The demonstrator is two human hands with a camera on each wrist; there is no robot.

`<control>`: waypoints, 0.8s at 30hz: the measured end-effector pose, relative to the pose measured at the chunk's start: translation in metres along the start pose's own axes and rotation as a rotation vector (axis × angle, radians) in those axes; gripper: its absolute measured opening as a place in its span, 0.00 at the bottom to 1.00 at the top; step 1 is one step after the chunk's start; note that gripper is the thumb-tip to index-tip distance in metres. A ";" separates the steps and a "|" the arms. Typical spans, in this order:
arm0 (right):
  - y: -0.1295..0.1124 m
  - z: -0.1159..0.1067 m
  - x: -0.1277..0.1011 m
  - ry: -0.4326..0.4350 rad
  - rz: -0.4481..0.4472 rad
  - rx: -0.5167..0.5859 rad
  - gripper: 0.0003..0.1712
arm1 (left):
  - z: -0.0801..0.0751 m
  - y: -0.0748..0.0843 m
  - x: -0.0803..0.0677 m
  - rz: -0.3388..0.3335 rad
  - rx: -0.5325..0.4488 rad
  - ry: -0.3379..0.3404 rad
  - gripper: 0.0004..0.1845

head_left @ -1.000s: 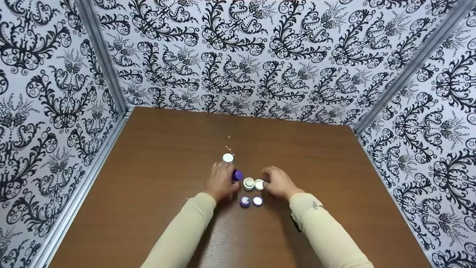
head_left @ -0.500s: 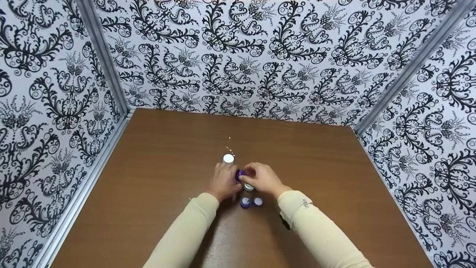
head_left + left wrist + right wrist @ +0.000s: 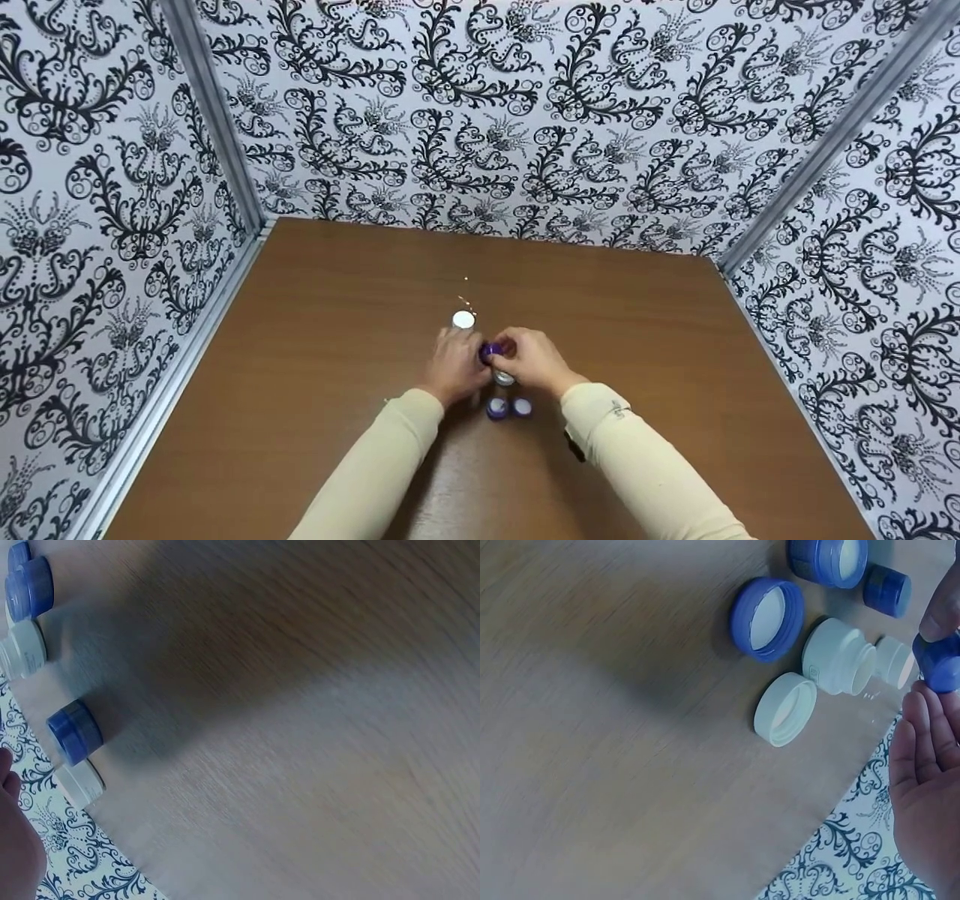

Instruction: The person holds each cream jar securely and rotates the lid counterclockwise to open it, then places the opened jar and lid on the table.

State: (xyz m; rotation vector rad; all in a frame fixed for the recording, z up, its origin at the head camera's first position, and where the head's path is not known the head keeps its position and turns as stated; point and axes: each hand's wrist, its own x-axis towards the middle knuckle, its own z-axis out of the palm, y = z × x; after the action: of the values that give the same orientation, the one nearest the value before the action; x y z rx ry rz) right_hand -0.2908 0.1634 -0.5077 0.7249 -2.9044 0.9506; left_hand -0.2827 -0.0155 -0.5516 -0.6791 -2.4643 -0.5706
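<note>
Both my hands meet around a small purple jar (image 3: pixel 491 352) in the middle of the table. My left hand (image 3: pixel 456 365) grips it from the left, and my right hand (image 3: pixel 534 361) pinches it with thumb and fingers. In the right wrist view this jar (image 3: pixel 939 664) looks blue and is raised off the table. Just beneath the right hand stands an uncapped white jar (image 3: pixel 504 379), its white lid (image 3: pixel 784 709) beside it. Nearer my body are an uncapped purple jar (image 3: pixel 496 409) and an upturned purple lid (image 3: pixel 522 406).
A white container (image 3: pixel 463 320) stands just beyond my left hand, with small white specks (image 3: pixel 466 304) behind it. Another small blue jar (image 3: pixel 887 591) rests near the left hand, hidden in the head view. Patterned walls (image 3: pixel 480 135) enclose the table (image 3: pixel 637 315).
My right hand has left the white lid and moved left to take hold of the purple jar in the left hand. Over the last half second the hands have barely moved.
</note>
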 end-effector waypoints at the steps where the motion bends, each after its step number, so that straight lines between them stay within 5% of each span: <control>1: 0.000 -0.001 0.000 -0.006 0.004 0.011 0.15 | 0.000 0.000 0.000 0.001 -0.007 -0.002 0.15; 14: 0.004 -0.005 -0.002 -0.034 -0.022 0.104 0.13 | -0.005 0.001 0.001 -0.026 -0.011 -0.089 0.18; 24: 0.007 -0.003 -0.003 0.006 -0.013 0.138 0.11 | -0.004 -0.001 0.002 -0.028 -0.024 -0.091 0.19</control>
State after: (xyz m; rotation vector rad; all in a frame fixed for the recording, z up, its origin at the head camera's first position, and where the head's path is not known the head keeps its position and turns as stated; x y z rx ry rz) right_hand -0.2918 0.1715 -0.5095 0.7454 -2.8473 1.1596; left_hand -0.2828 -0.0174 -0.5478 -0.6960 -2.5586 -0.5934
